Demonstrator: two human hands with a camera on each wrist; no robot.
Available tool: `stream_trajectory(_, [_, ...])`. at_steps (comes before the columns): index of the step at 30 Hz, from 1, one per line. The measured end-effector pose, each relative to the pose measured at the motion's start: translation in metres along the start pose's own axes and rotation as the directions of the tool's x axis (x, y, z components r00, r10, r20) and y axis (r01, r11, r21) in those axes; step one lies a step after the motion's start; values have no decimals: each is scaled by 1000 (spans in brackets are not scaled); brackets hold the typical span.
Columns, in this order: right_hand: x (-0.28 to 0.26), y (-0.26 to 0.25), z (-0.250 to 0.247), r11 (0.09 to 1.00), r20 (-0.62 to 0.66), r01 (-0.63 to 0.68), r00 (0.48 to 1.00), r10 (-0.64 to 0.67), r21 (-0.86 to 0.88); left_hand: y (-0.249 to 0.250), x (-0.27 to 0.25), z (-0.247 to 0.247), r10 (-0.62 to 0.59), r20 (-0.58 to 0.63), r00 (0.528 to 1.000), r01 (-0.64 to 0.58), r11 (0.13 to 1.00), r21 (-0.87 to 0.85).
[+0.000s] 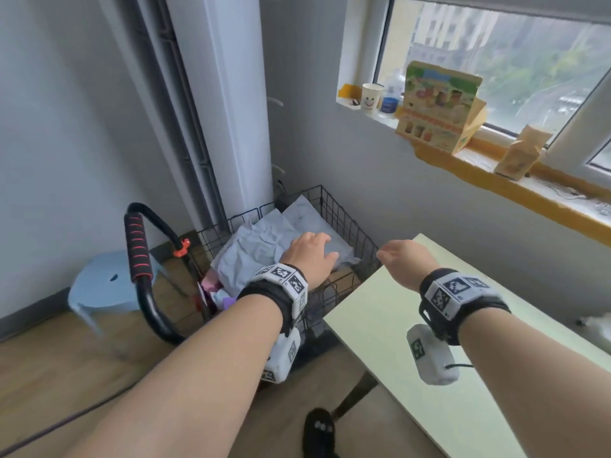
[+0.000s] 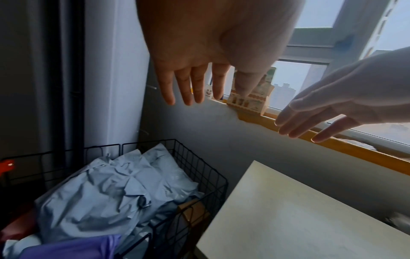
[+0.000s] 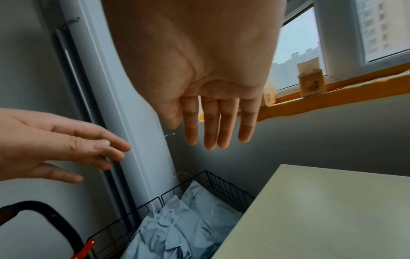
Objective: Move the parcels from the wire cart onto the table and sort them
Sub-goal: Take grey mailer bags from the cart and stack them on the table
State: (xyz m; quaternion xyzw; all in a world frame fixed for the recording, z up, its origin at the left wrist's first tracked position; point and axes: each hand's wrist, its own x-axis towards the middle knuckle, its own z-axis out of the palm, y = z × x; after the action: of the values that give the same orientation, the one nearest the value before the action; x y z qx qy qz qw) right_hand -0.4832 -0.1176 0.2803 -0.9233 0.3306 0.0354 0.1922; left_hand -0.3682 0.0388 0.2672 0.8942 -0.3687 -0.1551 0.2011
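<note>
Soft window daylight, wide-angle edge distortion

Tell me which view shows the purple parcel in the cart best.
Left wrist: the purple parcel fills the bottom left, lying at the near end of the wire cart below the grey mailers. The head view shows only a small purple patch beside the left forearm. The right wrist view shows only grey mailers, no purple.
</note>
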Motion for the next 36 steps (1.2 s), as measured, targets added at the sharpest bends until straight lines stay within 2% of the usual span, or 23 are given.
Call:
stream_trajectory(8, [86, -60, 21, 997, 41, 73, 996, -74, 34, -74, 55, -32, -132, -75, 988, 132, 991, -8])
stream_trajectory(16, [182, -83, 28, 996, 103, 87, 991, -90, 27, -110, 143, -51, -193, -74, 978, 190, 981, -46])
stream_trajectory(26, [262, -93, 63, 999, 168, 35, 985, -41, 38, -169, 208, -31, -267, -89, 959, 260, 962, -90])
stream_trajectory(36, [321, -114, 131, 996, 290, -59, 956, 38, 62, -228, 261, 8, -320, 43, 946, 323, 935, -150])
